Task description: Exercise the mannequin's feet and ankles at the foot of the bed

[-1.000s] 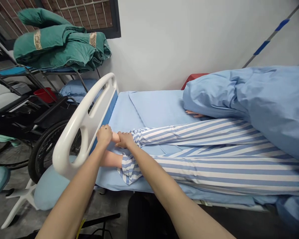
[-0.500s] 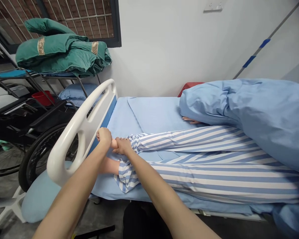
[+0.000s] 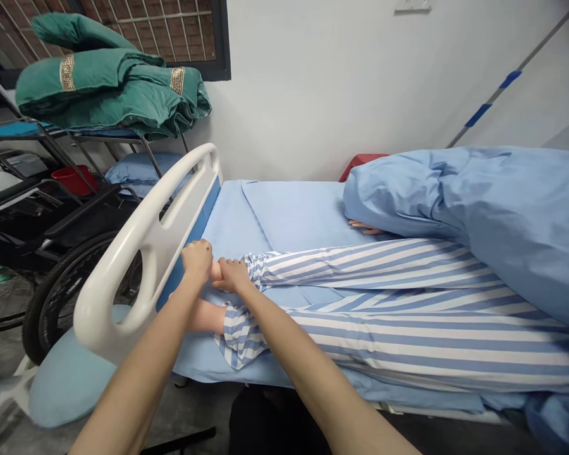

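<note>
The bed (image 3: pixel 289 208) with its moulded end board (image 3: pixel 157 243) and 1 wheelchair (image 3: pixel 83 222) suggest a ward-like care room.

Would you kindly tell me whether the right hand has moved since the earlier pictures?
No, not noticeably: against the white footboard, the right hand keeps about the same place, at the ankle beside the striped cuff.

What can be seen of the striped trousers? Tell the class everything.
The striped trousers look like soft cloth, with blue and white stripes running lengthwise. They are worn, with both legs stretched along the blue sheet. The near cuff is loose and crumpled; the far cuff is bunched up. The blue cover overlaps their upper part. The right hand lies beside the far cuff; whether it touches the cloth is unclear. The right forearm passes over the near leg.
</note>
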`<state>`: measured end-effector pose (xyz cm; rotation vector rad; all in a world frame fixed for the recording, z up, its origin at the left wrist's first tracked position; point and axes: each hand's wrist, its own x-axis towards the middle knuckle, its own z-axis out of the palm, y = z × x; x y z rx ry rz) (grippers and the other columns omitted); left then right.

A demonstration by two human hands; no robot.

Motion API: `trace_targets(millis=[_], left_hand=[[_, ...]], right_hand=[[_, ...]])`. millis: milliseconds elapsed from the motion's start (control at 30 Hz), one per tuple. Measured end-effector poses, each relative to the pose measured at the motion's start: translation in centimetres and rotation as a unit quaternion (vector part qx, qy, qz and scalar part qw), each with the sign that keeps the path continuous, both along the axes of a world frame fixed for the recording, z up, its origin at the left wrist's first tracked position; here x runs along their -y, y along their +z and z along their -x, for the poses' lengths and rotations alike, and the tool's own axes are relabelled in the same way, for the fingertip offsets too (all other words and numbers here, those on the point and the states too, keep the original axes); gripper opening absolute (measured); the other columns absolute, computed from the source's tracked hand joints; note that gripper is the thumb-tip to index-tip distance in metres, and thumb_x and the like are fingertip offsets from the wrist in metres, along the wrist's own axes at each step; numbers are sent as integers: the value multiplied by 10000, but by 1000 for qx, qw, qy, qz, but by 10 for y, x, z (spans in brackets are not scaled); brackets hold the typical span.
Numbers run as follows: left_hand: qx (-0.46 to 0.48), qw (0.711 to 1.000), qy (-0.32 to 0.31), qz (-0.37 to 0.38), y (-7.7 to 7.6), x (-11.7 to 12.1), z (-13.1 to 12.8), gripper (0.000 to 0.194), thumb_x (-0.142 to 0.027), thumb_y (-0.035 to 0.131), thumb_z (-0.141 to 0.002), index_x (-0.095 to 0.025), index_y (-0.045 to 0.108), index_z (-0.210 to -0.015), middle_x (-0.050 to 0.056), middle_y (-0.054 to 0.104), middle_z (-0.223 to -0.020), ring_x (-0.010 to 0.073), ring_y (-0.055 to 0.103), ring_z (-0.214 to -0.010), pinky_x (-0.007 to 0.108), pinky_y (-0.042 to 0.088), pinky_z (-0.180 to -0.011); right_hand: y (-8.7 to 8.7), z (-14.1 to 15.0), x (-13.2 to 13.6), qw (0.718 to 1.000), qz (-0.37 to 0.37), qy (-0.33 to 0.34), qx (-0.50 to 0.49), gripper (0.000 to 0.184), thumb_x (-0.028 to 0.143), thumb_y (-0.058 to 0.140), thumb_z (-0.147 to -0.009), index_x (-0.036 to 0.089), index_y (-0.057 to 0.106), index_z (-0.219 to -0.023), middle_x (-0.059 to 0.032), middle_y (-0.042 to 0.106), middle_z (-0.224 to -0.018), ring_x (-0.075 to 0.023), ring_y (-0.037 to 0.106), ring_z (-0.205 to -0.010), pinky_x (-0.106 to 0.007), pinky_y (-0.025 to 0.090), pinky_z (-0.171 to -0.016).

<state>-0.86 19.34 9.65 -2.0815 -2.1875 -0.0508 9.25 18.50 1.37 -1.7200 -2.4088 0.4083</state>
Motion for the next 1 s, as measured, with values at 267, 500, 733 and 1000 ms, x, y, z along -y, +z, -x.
trace_targets(millis=[267, 500, 733, 1000], left_hand=[[-51, 998, -7, -39, 1, 20, 2, 387, -38, 209, -882, -10, 516, -1116, 214, 577, -1016, 278, 570, -994, 326, 500, -775], [-48, 999, 6, 12, 12, 39, 5, 456, -6, 180, -874, 65, 432, -1248, 240, 567, -1045, 238, 633, -855, 290, 515, -710], [-54, 998, 9, 35, 21, 38, 13, 443, -187, 237, -953, 63, 485, -1223, 215, 635, -862, 310, 644, -879, 397, 525, -736], [-92, 993, 17, 71, 29, 19, 8, 371, -147, 329, -906, -76, 685, -982, 190, 657, -924, 274, 646, -865, 398, 512, -746]], right_hand=[[1, -1, 2, 1000, -3, 5, -6, 609, 581, 672, -697, 186, 452, -1106, -114, 581, -1141, -294, 531, -1087, -426, 370, -943], [1, -1, 6, 1000, -18, 4, -12, 616, 566, 691, -681, 179, 464, -1104, -111, 584, -1136, -302, 535, -1076, -434, 380, -930], [4, 0, 8, 1000, -13, -2, -15, 626, 557, 702, -671, 173, 474, -1111, -117, 585, -1136, -297, 532, -1092, -430, 369, -944], [-2, 0, 7, 999, -33, -5, -21, 613, 575, 690, -674, 176, 475, -1086, -108, 597, -1101, -289, 548, -1058, -413, 382, -918]])
